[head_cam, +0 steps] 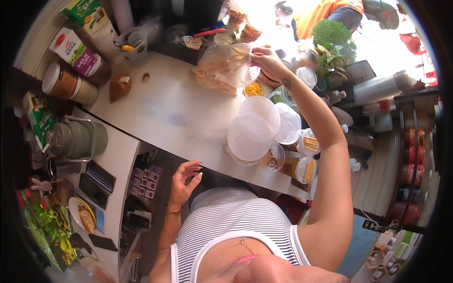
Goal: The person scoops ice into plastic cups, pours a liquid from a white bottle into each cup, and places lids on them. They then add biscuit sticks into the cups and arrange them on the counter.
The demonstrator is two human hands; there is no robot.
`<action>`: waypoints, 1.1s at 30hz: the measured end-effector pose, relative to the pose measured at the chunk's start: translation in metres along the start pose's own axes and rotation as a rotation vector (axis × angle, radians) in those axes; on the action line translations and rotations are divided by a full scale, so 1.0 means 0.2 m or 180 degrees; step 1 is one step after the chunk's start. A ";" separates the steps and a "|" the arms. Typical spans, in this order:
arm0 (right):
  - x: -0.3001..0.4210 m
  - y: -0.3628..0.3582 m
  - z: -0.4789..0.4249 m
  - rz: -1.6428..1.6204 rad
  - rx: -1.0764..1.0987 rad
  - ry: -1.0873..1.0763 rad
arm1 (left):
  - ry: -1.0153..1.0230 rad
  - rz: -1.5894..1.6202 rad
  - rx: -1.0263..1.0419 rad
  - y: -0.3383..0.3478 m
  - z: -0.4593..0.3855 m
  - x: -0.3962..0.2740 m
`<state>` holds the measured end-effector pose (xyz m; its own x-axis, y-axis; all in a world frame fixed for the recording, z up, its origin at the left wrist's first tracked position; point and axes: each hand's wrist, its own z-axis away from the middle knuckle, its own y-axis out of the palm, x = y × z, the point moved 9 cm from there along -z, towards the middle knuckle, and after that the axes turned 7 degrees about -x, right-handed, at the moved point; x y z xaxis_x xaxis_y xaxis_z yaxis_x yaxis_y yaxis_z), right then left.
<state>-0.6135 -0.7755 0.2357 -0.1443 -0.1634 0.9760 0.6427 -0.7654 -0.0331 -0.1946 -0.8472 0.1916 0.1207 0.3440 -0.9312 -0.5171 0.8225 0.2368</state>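
My right hand (267, 62) reaches across the counter, its fingers on the upper edge of a clear plastic bag (219, 72). Light brown food pieces fill the bag, too blurred to name. A pale stick (241, 52) shows by the fingertips; whether it is inside the bag I cannot tell. My left hand (185, 182) hovers at the counter's front edge, fingers curled and apart, holding nothing. Right of the bag's base sits a tub of yellow shreds (254, 89). Two overlapping round translucent lids (253, 129) lie nearer to me, over a container (244, 161).
White-lidded jars of stick snacks (306, 169) line the right. Left stand a milk carton (72, 51), spice jars (60, 83), a brown pouch (120, 86) and a green jug (83, 138). Phones (101, 177) and a plate (76, 208) lie on the side counter. A person in orange (311, 17) is beyond.
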 end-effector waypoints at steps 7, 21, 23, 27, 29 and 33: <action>0.01 -0.26 0.19 -0.0454 -0.0592 0.0308 | -0.0057 0.0081 0.0379 0.09 0.04 -0.06; 0.16 -0.81 2.06 -0.0223 -0.0454 0.0594 | -0.2108 -0.0003 0.3768 1.47 0.51 0.31; 0.00 -0.87 2.22 -0.0366 -0.0573 0.0762 | -0.1907 -0.0424 0.3446 1.62 0.54 0.48; -0.28 -0.96 2.33 -0.0809 -0.0519 0.0528 | -0.1144 -0.0753 0.2241 1.82 0.49 0.60; -0.34 -0.96 2.32 -0.0847 -0.0296 0.0501 | -0.1082 -0.0490 0.1765 1.84 0.49 0.64; -0.40 -0.95 2.28 -0.0568 0.0070 0.0512 | -0.0858 0.0084 0.1121 1.83 0.50 0.65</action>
<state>-0.3809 -0.3324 0.2624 -0.3740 -0.1251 0.9190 0.6123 -0.7776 0.1433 -0.2842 -0.4568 0.1852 0.3522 0.4343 -0.8291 -0.2082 0.9000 0.3830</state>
